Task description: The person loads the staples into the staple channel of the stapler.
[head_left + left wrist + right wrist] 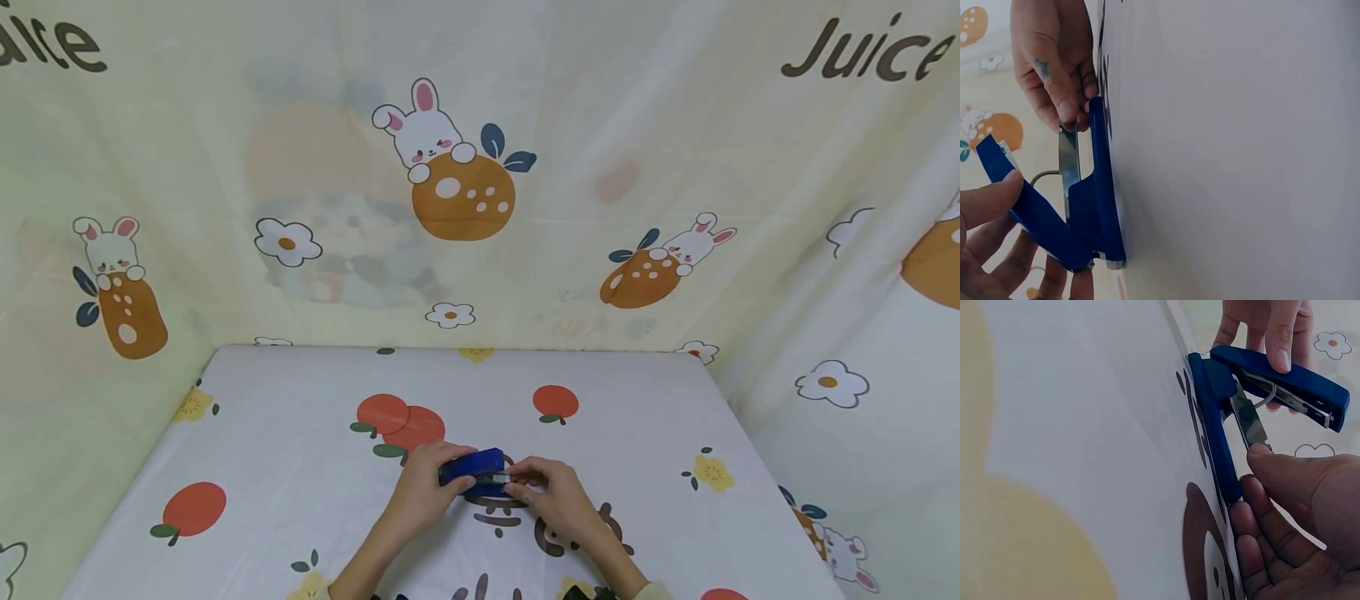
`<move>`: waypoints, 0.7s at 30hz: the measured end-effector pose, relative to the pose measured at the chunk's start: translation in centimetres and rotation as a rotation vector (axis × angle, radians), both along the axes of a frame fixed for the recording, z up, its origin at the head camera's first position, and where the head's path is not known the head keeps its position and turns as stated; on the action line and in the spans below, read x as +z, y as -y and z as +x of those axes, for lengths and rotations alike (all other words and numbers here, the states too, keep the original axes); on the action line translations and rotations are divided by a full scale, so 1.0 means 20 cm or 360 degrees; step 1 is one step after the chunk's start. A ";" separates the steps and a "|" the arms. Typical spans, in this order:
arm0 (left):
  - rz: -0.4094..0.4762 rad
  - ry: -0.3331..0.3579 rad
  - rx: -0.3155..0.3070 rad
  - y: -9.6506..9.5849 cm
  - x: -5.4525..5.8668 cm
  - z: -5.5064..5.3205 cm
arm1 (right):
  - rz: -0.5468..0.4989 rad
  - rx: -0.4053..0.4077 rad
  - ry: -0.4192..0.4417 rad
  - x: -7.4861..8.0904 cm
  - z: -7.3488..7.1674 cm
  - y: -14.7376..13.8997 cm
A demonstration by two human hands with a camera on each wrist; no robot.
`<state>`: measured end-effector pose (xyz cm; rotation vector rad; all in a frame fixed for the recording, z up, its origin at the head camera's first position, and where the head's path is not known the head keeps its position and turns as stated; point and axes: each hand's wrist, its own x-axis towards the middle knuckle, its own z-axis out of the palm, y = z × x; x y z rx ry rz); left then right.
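Observation:
A blue stapler (480, 467) stands on the table with its top arm swung up from the base, as both wrist views show. My left hand (429, 485) grips the raised top arm, thumb on one side and fingers on the other. At the front end, my right hand (551, 493) pinches the tip of the metal magazine (1251, 425) between thumb and fingers. Its lower fingers touch the end of the blue base (1104, 187). A thin curved metal piece (1266, 395) links the magazine and the top arm. Whether staples lie inside cannot be seen.
The table (285, 467) wears a white cloth printed with red fruit, yellow flowers and brown line drawings. Behind it and on both sides hangs a pale curtain (525, 275) printed with rabbits and oranges.

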<state>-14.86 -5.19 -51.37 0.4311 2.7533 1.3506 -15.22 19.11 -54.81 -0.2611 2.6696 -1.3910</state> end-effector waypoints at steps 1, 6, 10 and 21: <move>-0.0002 -0.0002 -0.0004 0.00 0.00 0.00 | -0.0001 -0.0001 0.0005 0.00 0.00 0.00; -0.0036 -0.0027 -0.0019 -0.01 -0.01 -0.01 | 0.0000 -0.0008 0.0016 0.00 0.00 0.00; -0.0067 -0.0033 -0.0019 -0.03 -0.02 -0.02 | 0.0003 -0.0013 0.0002 0.00 0.00 0.00; -0.0171 -0.0090 -0.0014 -0.06 -0.01 -0.01 | -0.0035 0.0014 0.0000 0.00 0.00 0.00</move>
